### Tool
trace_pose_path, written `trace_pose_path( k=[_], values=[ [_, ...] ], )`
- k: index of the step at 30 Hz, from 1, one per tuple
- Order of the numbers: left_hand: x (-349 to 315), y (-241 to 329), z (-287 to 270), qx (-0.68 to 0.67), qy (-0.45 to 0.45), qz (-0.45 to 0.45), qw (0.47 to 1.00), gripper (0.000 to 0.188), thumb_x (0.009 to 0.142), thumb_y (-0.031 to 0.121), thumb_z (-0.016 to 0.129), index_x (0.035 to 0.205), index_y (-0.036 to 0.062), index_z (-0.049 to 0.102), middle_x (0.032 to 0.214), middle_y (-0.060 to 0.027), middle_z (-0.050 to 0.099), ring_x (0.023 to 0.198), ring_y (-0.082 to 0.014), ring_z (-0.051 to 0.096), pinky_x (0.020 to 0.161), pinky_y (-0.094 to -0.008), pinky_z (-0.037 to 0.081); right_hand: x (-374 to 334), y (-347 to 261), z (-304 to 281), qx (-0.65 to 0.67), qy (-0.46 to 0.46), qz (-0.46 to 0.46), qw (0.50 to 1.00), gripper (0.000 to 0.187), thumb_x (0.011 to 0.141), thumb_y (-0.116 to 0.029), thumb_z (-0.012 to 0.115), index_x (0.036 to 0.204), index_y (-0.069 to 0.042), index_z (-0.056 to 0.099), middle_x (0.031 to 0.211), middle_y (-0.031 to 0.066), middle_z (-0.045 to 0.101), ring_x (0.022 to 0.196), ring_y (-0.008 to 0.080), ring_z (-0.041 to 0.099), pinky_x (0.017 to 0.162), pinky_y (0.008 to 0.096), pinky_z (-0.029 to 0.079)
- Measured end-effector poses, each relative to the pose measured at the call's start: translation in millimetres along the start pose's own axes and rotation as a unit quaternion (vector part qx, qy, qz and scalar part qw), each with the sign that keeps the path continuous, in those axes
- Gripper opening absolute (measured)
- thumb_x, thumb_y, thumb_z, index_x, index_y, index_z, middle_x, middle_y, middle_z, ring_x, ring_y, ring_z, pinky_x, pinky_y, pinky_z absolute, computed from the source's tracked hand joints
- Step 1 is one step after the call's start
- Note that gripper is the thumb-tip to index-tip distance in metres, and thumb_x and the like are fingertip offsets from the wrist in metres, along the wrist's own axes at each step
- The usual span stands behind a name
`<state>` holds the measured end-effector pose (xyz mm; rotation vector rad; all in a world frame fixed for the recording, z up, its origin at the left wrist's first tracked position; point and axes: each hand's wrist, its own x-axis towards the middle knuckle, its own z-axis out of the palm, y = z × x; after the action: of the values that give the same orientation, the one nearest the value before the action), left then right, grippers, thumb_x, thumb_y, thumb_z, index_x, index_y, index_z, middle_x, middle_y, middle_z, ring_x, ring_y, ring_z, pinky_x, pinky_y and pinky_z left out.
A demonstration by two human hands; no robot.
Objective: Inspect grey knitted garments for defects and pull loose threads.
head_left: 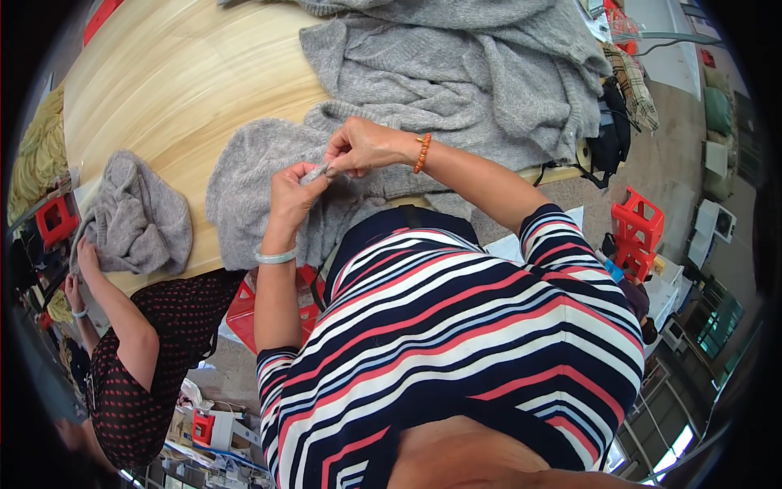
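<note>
A grey knitted sweater (257,167) lies across the near edge of the wooden table, part of it hanging toward my body. My left hand (295,194) pinches a small fold of its knit between thumb and fingers. Close beside it, my right hand (358,148) is closed with its fingertips at the same fold, the two hands nearly touching. Whether a tool or thread sits between the right fingertips is too small to make out. More grey knitwear (456,77) is heaped just beyond my right hand.
To the left, a co-worker's hand (87,257) rests at another grey knit garment (134,212) on the wooden table (187,73). Red plastic stools stand at the right (638,228) and under the table edge (241,308). A dark bag (612,134) hangs at the table's right end.
</note>
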<state>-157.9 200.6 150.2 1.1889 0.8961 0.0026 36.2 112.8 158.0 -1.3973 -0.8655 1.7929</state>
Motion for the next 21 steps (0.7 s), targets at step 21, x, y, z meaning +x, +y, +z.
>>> trace_pose_path(
  k=[21],
  values=[
    [-43, 19, 45, 0.361, 0.171, 0.465, 0.79, 0.028, 0.077, 0.001, 0.07, 0.104, 0.0054, 0.063, 0.093, -0.013, 0.063, 0.082, -0.0326, 0.062, 0.07, -0.0409, 0.05, 7, 10, -11, -0.072, 0.08, -0.155, 0.982, 0.018, 0.089, -0.022, 0.068, 0.091, -0.004, 0.065, 0.076, -0.0048, 0.058, 0.067, 0.0033, 0.048, 0.059, 0.0227, 0.04]
  ],
)
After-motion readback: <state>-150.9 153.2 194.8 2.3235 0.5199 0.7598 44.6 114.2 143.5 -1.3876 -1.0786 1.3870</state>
